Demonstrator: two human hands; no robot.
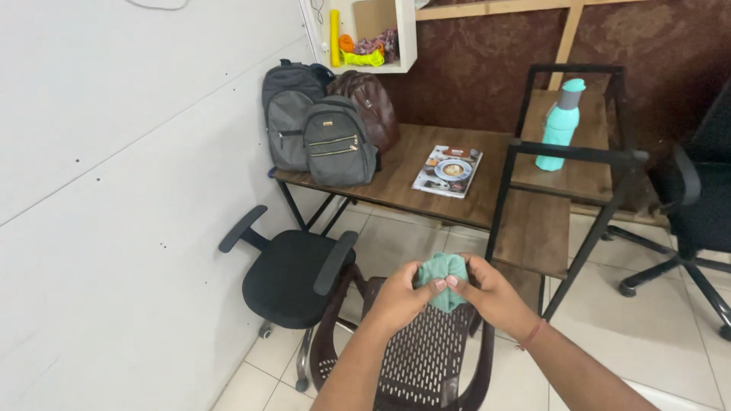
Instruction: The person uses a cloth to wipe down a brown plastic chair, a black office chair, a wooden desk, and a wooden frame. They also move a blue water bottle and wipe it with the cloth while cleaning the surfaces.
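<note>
Both my hands hold a bunched-up green cloth (pixel 443 275) in front of me, above a dark brown perforated plastic chair (pixel 423 356). My left hand (pixel 401 296) grips the cloth's left side with the thumb on top. My right hand (pixel 489 293) pinches its right side; a thin red band circles that wrist. The cloth is crumpled into a small ball between the fingers.
A wooden desk (pixel 407 169) carries a magazine (pixel 448 170) and three backpacks (pixel 329 125). A teal bottle (pixel 560 125) stands on a black-framed shelf (pixel 567 175). A black office chair (pixel 292 275) sits left, another (pixel 700 205) at the right edge. A white wall (pixel 114 190) runs along the left.
</note>
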